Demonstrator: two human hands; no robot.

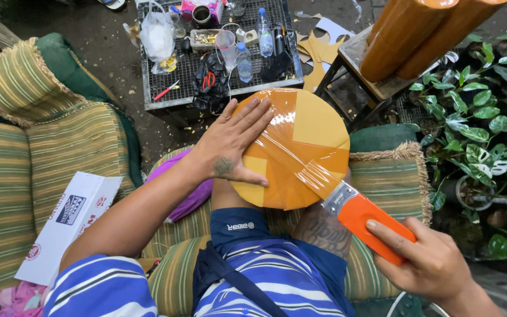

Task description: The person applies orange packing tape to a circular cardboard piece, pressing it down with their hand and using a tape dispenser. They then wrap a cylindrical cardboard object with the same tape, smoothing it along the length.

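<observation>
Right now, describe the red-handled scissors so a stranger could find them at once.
Start at the wire-mesh table at the top of the view, beyond the person's left hand. Near its front edge, on a bunch of black material, lie the scissors. Their red handles set them apart from the clear plastic bottles alongside.

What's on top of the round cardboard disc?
The left hand lies flat on the round cardboard disc, with clear tape stretched across it to the orange dispenser in the right hand. The disc's underside is hidden.
</observation>
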